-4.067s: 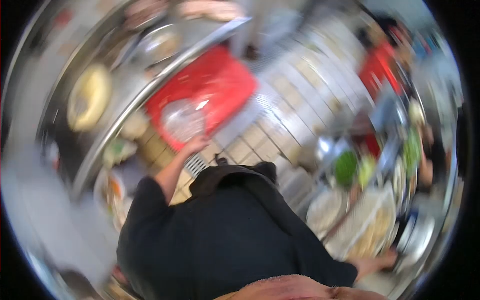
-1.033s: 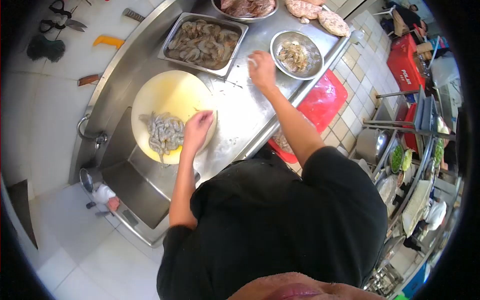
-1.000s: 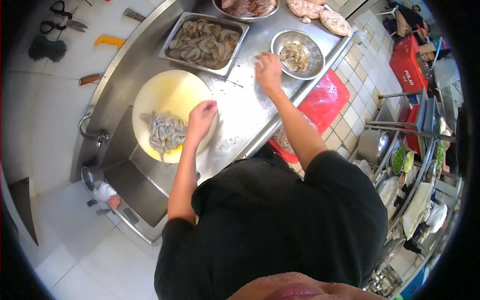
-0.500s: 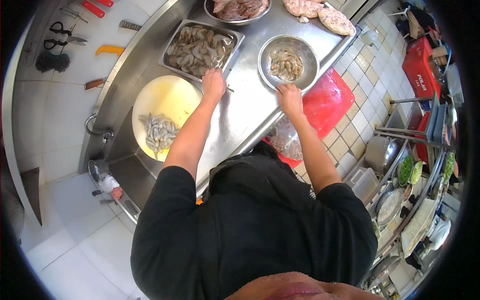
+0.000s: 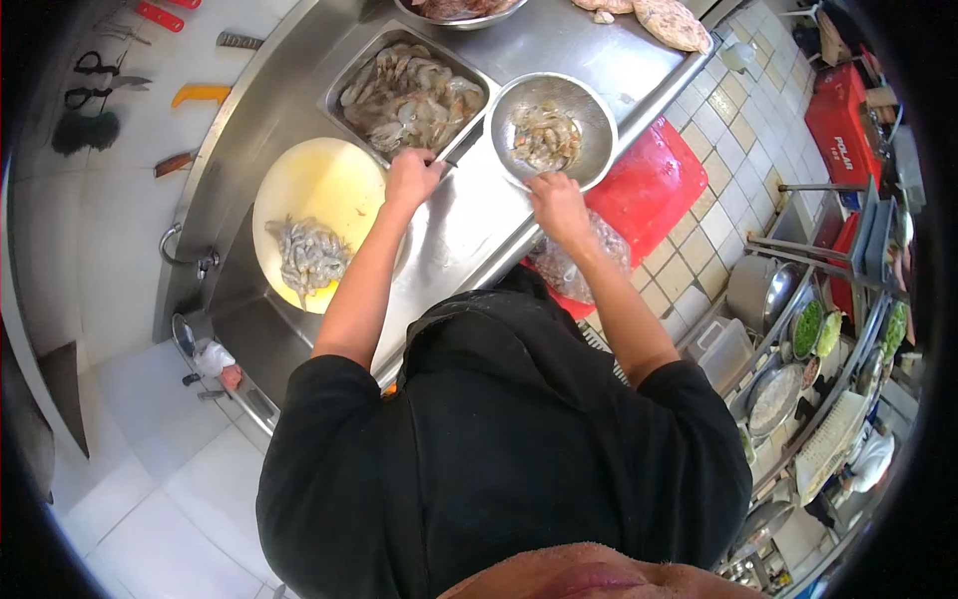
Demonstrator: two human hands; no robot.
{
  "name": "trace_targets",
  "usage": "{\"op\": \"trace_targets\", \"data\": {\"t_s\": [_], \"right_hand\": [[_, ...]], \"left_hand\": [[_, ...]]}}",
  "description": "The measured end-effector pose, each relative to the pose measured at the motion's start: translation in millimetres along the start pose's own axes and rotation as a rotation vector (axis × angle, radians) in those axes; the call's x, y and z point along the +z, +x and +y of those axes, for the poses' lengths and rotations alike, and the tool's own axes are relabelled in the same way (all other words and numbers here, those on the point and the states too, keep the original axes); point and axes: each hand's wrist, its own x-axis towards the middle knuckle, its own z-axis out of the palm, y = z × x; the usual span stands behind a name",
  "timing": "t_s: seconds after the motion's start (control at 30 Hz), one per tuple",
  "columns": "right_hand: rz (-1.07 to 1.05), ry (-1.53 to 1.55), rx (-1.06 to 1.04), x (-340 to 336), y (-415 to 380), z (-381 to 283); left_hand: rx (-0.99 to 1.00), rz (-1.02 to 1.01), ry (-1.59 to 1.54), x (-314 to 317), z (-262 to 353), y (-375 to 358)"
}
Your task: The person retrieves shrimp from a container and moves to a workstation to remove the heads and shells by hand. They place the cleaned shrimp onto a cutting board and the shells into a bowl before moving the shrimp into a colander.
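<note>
My right hand (image 5: 559, 205) is closed on the near rim of a metal colander (image 5: 602, 128) that holds a small heap of shrimp (image 5: 545, 138). Beside the near edge of a steel tray (image 5: 489, 88) full of shrimp (image 5: 414, 98), my left hand (image 5: 411, 178) is closed, fingers curled. A thin dark tip sticks out from it toward the colander; I cannot tell what it belongs to. Left of that hand stands a round, pale yellow container (image 5: 324, 165) with a pile of grey shrimp (image 5: 311, 257) in it.
A bowl of dark meat (image 5: 464, 10) and pale meat pieces (image 5: 674, 24) lie at the steel counter's far end. A red crate (image 5: 659, 175) and a clear bag (image 5: 589, 262) sit below its right edge. Knives and scissors (image 5: 100, 80) hang on the left wall.
My right hand and the colander have moved left, closer to the steel tray. My left hand has shifted slightly left and down, along the tray's near edge. The view has shifted a little.
</note>
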Motion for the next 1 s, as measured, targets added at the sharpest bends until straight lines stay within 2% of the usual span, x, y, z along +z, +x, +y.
{"op": "trace_targets", "data": {"t_s": [0.03,0.13,0.17,0.27,0.3,0.43,0.47,0.53,0.63,0.73,0.77,0.83,0.9,0.93,1.0], "right_hand": [[-0.012,0.004,0.005,1.9,-2.5,-6.9],[-0.046,0.024,0.012,10.8,-8.9,-27.6],[-0.054,0.031,0.013,13.9,-11.2,-33.9],[-0.074,0.091,0.029,21.2,-18.1,-42.7],[-0.048,0.12,0.024,21.9,-21.6,-43.6],[0.011,0.26,0.072,4.0,-26.4,-42.0],[0.023,0.294,0.087,-1.5,-25.9,-40.8],[0.068,0.344,0.119,-9.3,-23.1,-36.5],[0.108,0.459,0.214,-17.1,-3.3,-33.1],[0.245,0.466,0.146,-27.9,34.6,-42.6],[0.326,0.42,0.076,-26.9,47.9,-46.9],[0.491,0.319,-0.061,-25.0,70.1,-51.0],[0.302,0.396,-0.077,-20.0,79.1,-42.9],[0.203,0.433,-0.087,-16.8,80.0,-40.6],[0.036,0.54,0.087,-20.6,69.5,-43.7]], "left_hand": [[0.112,0.194,-0.01,-3.2,10.3,-2.2],[0.35,0.277,-0.058,7.3,25.9,35.6],[0.325,0.259,-0.075,16.0,31.7,51.5],[0.03,0.094,-0.045,15.7,62.2,69.9],[0.026,0.123,-0.105,25.3,58.6,77.6],[0.108,0.087,-0.242,38.7,37.1,84.4],[0.185,0.102,-0.214,31.8,37.4,74.4],[0.185,0.067,-0.182,28.8,26.6,73.0],[0.178,0.171,-0.176,7.9,25.5,57.9],[0.193,0.235,-0.292,-26.9,54.7,15.0],[0.286,0.322,-0.356,-23.1,56.0,8.2],[0.337,0.26,-0.505,-17.4,63.9,-3.6],[0.442,0.245,-0.533,-8.0,68.5,-11.5],[0.431,0.209,-0.585,-3.9,70.0,-14.9],[0.395,0.149,-0.696,3.1,71.1,-25.1]]}}
